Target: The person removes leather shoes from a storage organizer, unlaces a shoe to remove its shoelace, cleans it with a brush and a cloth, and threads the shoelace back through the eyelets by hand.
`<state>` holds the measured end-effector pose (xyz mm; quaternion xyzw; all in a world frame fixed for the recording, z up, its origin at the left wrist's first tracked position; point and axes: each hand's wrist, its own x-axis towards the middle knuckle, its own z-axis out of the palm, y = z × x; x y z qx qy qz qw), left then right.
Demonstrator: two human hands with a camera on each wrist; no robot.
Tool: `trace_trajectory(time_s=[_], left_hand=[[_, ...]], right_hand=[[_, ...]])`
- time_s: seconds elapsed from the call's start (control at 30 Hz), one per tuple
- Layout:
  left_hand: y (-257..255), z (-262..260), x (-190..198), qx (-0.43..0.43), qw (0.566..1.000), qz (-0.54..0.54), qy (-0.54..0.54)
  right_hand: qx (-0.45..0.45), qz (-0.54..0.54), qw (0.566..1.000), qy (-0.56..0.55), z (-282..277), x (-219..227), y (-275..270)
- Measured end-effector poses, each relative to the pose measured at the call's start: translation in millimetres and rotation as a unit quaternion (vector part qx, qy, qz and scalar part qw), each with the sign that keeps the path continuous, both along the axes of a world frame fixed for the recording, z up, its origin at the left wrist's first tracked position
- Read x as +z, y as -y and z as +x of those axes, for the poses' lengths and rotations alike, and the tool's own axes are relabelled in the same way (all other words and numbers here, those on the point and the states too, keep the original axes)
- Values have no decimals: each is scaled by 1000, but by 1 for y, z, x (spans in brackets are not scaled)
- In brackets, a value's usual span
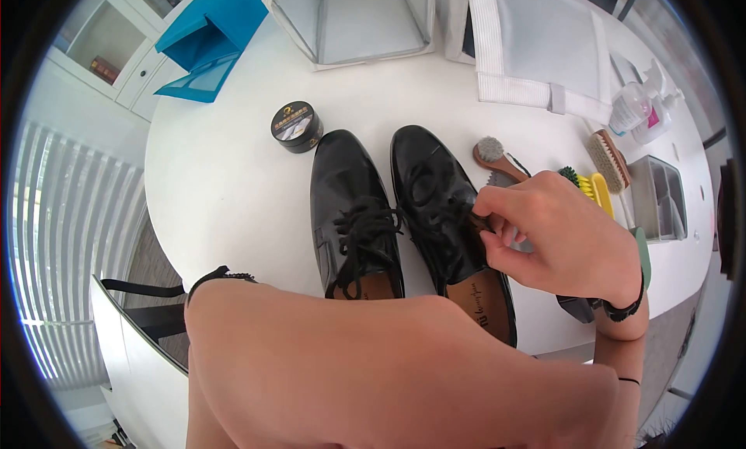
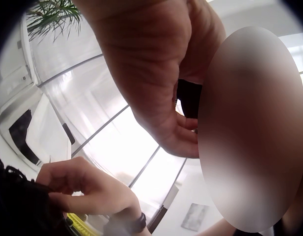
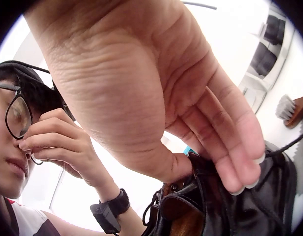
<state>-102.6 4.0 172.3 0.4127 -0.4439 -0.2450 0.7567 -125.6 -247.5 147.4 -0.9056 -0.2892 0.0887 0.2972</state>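
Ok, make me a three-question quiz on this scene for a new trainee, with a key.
1. True or false: both hands touch the black shoes.
2. What colour are the shoes' insoles? A: white; B: brown; C: grey.
3. In the head view, what stands just left of the shoes' toes?

Key:
1. False: the right hand pinches one shoe; the left hand is raised to the person's face.
2. B.
3. A round black container.

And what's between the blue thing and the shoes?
A round black tub sits between them, close to one shoe, in the head view.
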Motion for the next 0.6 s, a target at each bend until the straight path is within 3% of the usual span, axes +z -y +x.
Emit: trace_trajectory(time_s=[0.27, 0.3, 0.33, 0.4, 0.47, 0.6], left_hand=[[8, -8, 11, -60, 990, -67, -105], [2, 18, 8, -172, 977, -39, -118], [-11, 13, 11, 34, 989, 52, -137], [-41, 63, -17, 98, 988, 118, -16], [-59, 90, -42, 163, 975, 66, -138], [-78, 116, -83, 168, 960, 40, -222]], right_hand=[[20, -6, 999, 47, 1, -6, 1], [23, -5, 999, 49, 1, -5, 1], [11, -7, 999, 30, 1, -3, -1], [3, 0, 1000, 11, 1, -3, -4], [-9, -14, 1000, 5, 1, -5, -5], [2, -41, 999, 14, 2, -9, -4]])
